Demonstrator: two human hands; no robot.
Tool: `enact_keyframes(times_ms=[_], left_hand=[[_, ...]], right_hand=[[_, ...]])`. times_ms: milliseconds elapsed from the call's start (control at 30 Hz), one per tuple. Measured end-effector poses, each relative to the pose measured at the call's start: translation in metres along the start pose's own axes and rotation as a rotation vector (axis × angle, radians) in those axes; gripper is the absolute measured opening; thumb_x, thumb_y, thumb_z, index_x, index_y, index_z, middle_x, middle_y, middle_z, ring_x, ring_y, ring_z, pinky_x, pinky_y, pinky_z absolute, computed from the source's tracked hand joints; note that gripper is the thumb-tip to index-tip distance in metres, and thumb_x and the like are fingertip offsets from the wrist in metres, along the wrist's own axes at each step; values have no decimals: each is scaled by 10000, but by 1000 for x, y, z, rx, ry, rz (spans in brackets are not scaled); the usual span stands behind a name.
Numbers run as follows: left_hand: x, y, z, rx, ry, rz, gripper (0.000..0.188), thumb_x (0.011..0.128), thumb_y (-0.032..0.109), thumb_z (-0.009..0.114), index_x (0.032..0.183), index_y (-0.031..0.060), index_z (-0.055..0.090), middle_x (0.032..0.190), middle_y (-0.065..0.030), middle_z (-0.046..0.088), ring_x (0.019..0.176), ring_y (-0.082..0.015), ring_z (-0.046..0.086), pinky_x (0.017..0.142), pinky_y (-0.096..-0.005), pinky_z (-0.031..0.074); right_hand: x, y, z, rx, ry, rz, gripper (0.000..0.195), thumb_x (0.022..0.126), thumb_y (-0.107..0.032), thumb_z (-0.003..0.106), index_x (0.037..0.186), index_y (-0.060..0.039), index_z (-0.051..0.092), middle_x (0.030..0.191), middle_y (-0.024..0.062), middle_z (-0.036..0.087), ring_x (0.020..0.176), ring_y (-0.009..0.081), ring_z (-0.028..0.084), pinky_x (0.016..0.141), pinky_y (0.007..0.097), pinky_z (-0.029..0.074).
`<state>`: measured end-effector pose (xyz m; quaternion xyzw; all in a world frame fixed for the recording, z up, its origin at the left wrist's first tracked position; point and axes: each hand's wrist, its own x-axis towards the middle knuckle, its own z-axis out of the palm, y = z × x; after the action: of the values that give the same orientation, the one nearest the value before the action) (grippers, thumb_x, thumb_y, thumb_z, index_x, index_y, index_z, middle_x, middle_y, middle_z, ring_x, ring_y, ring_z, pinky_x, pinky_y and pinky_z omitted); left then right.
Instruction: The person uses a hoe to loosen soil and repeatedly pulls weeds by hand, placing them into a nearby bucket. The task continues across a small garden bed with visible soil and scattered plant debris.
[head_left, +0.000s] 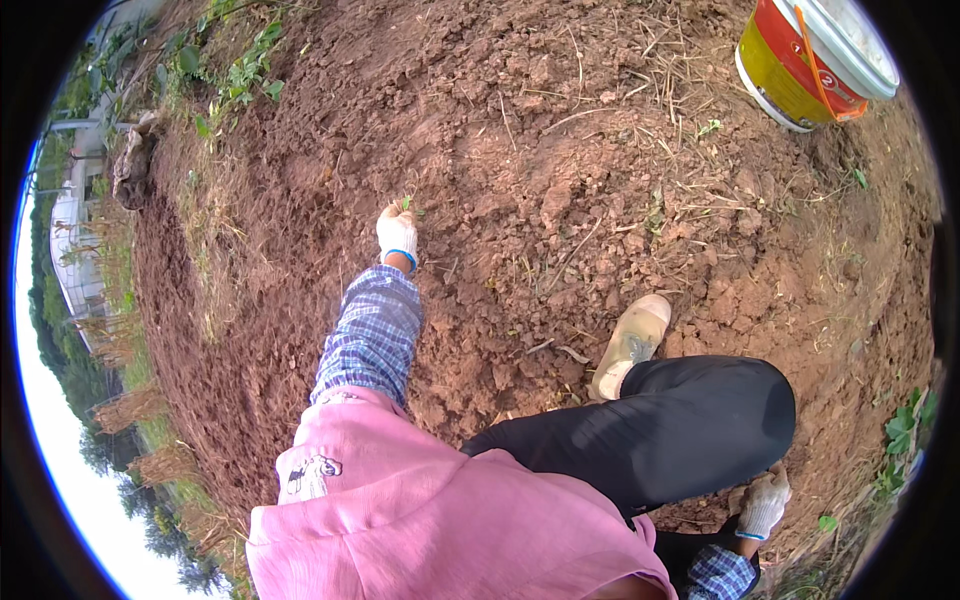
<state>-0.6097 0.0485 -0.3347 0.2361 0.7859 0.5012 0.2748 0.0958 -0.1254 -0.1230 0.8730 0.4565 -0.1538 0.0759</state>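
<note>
My left hand (397, 227), in a white knit glove with a blue cuff edge, reaches out over reddish-brown clods of soil (480, 202). Its fingers are curled together at a small green sprig (406, 202) that shows by the fingertips. My right hand (765, 504), in a like glove, is low at the right beside my bent knee, close to the ground. Its fingertips are partly hidden, and whether it holds anything cannot be told.
A lidded plastic bucket (795, 71) with an orange handle stands at the upper right. My beige shoe (634, 337) rests on the soil. Leafy plants (247, 75) grow at the upper left, and a stone-like lump (133, 165) lies near them. Dry straw is scattered about.
</note>
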Motion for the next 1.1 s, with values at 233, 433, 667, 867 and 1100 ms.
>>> enact_keyframes(times_ms=[233,433,667,867,1100], left_hand=[[-148,58,99,-70,-485,-90,115,885,132,635,905,19,627,689,19,587,545,-66,505,486,-210,408],[-251,80,117,239,-937,-266,106,882,119,630,843,21,631,626,10,559,541,-66,505,523,-236,415],[-245,274,252,-159,-1037,327,82,903,79,597,972,35,593,828,-7,623,654,-61,553,578,-199,463],[-244,550,434,73,-557,1028,707,781,140,714,1369,17,343,1196,-229,574,1066,-266,586,891,-318,476],[-343,466,458,65,-773,1327,269,800,141,685,1008,0,591,790,-121,664,692,-228,643,573,-337,508]], right_hand=[[-14,-43,-20,147,-24,97,208,851,-120,410,930,-82,599,715,194,619,665,370,596,608,424,450],[24,71,60,850,18,-75,149,847,-133,493,718,-82,547,566,110,521,486,269,500,463,378,378],[-3,4,17,704,147,0,293,912,-226,485,642,-112,469,519,10,459,435,139,472,394,272,361],[-13,-6,-7,229,261,-13,128,802,-165,511,766,-62,578,696,197,612,675,402,610,608,483,484],[-17,23,6,209,187,69,185,838,-227,485,844,-79,597,800,201,627,765,392,617,675,509,483]])
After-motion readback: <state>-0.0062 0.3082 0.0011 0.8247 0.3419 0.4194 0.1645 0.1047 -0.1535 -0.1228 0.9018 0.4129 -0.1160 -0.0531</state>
